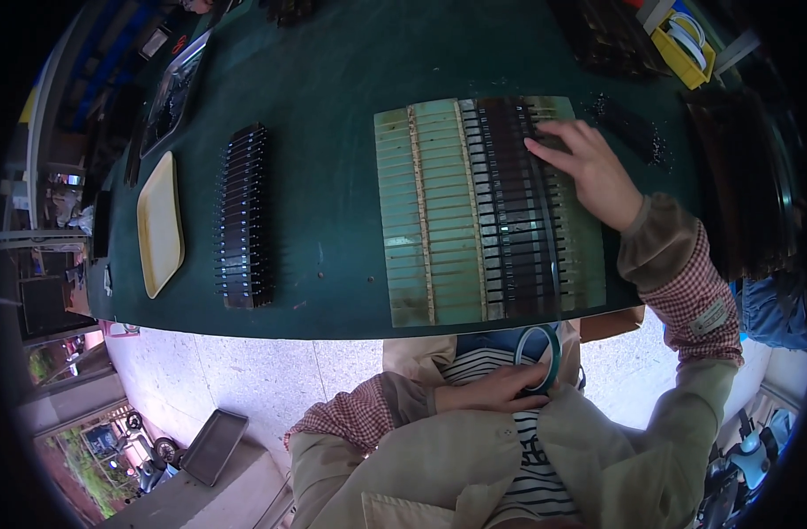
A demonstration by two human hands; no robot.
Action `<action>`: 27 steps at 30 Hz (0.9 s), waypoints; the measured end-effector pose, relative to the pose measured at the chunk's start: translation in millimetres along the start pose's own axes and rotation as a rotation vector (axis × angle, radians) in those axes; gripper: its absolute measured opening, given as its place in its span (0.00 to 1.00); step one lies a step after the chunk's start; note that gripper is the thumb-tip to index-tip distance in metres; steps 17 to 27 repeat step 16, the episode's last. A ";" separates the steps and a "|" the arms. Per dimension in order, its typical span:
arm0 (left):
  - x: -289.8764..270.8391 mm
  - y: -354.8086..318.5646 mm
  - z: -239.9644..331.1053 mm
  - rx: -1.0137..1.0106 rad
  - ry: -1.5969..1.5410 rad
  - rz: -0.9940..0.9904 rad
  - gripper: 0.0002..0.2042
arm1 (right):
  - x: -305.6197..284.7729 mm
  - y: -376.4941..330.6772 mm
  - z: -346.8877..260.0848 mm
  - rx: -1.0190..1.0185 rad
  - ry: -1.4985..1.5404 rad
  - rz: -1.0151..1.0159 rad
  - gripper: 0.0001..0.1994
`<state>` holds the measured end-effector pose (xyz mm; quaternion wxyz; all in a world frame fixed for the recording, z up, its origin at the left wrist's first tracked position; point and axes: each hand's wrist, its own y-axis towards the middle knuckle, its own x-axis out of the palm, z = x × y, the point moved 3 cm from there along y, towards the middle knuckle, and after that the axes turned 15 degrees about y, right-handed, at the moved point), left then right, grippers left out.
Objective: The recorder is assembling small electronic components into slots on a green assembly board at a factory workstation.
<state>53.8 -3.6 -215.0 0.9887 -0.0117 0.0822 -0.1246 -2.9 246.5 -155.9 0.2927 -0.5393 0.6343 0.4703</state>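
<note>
My right hand (591,166) rests with fingers spread on a row of black strip-like parts (518,229) laid across a pale green slotted board (425,220) on the dark green table (324,115). My left hand (496,390) is down by my chest, below the table edge, gripping a teal ring of tape (539,355). The right hand presses on the upper end of the black parts and holds nothing.
A second stack of black parts (245,219) lies to the left, next to a cream tray (160,222). A dark tray (176,93) sits at the far left, a yellow bin (683,55) at the far right. A grey tray (213,445) lies on the floor.
</note>
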 end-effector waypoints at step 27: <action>4.3 1.1 -4.0 0.030 0.060 0.009 0.14 | 10.2 -12.6 -24.2 -0.051 -0.198 0.014 0.29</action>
